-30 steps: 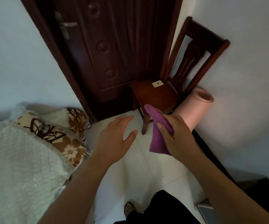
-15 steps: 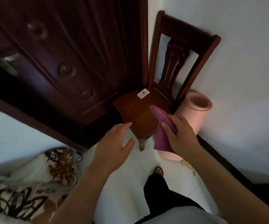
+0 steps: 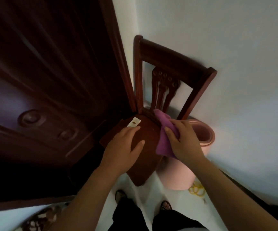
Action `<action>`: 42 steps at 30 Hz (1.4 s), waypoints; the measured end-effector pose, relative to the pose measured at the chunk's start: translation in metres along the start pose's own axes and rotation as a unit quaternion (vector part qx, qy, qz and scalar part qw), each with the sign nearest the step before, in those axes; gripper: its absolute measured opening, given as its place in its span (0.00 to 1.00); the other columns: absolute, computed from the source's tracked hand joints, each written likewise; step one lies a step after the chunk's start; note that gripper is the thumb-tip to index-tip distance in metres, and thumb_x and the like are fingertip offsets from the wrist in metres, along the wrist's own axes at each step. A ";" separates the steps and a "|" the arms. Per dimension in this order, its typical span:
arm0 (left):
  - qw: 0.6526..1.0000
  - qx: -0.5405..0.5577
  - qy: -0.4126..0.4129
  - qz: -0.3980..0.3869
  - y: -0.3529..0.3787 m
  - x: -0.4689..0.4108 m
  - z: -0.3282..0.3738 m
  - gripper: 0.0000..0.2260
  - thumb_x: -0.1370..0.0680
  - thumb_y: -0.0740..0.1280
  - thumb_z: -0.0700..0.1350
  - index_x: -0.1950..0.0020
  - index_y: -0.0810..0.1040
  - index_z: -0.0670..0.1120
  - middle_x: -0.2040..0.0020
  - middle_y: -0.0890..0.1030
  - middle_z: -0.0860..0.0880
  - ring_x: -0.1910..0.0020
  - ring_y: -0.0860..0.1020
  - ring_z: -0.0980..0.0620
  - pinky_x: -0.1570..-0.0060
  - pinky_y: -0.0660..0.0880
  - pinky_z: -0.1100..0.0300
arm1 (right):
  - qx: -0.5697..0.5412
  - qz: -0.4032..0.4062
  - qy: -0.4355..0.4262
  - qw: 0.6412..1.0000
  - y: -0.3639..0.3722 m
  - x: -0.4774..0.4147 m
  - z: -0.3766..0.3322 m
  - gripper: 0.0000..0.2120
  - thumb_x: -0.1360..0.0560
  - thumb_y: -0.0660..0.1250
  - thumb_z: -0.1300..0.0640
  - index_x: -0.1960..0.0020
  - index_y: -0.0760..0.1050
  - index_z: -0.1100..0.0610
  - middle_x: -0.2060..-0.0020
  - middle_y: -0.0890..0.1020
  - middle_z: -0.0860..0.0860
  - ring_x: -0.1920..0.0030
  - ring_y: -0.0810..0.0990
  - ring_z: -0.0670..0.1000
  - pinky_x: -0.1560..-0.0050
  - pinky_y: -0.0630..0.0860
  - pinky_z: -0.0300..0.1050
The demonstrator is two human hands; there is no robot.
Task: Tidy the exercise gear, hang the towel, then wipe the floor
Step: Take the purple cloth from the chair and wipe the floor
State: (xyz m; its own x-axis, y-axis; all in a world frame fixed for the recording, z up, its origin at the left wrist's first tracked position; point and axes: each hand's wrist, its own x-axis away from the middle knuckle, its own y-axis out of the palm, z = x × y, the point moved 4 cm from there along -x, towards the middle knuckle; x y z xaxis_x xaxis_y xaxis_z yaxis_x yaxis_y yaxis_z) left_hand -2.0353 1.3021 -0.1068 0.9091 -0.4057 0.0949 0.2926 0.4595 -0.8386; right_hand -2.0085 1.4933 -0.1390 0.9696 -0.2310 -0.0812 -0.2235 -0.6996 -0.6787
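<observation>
My right hand (image 3: 183,139) grips a folded purple towel (image 3: 164,130) above the right side of a dark wooden chair's seat (image 3: 145,164). The towel's upper end pokes out toward the chair's backrest (image 3: 173,64). My left hand (image 3: 123,147) hovers over the seat with fingers spread and holds nothing. A rolled pink exercise mat (image 3: 181,174) stands upright on the floor, right of the chair against the wall. Something yellow (image 3: 196,189), made of rings, lies on the floor beside the mat.
A dark wooden door (image 3: 43,80) fills the left. A small white card (image 3: 133,122) lies on the chair seat near the back. The white wall (image 3: 235,47) runs behind and to the right. My feet stand on white floor tiles (image 3: 135,189). Patterned fabric (image 3: 41,219) shows at bottom left.
I have stepped closer to the chair, which now fills the middle of the view. Both hands moved forward over the seat, the right one still gripping the purple towel. The bedding slid out of view.
</observation>
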 end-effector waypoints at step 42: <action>0.899 -0.146 0.232 -0.342 0.276 -0.294 -0.238 0.23 0.21 0.56 0.55 0.26 0.58 0.53 0.27 0.62 0.52 0.29 0.61 0.53 0.34 0.64 0.56 | 0.053 0.098 0.444 0.889 0.351 -0.099 0.247 0.21 0.23 0.59 0.43 0.32 0.66 0.44 0.37 0.68 0.53 0.37 0.67 0.56 0.41 0.70 0.56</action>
State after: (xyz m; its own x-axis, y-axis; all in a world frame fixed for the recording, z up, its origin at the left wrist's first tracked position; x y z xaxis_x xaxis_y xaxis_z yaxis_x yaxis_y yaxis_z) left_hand -2.2923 1.3599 -0.4940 0.3058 -0.8311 0.4646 0.5843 -0.2214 -0.7808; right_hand -2.1583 1.4371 -0.5494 0.4411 -0.8170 0.3714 -0.3227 -0.5305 -0.7838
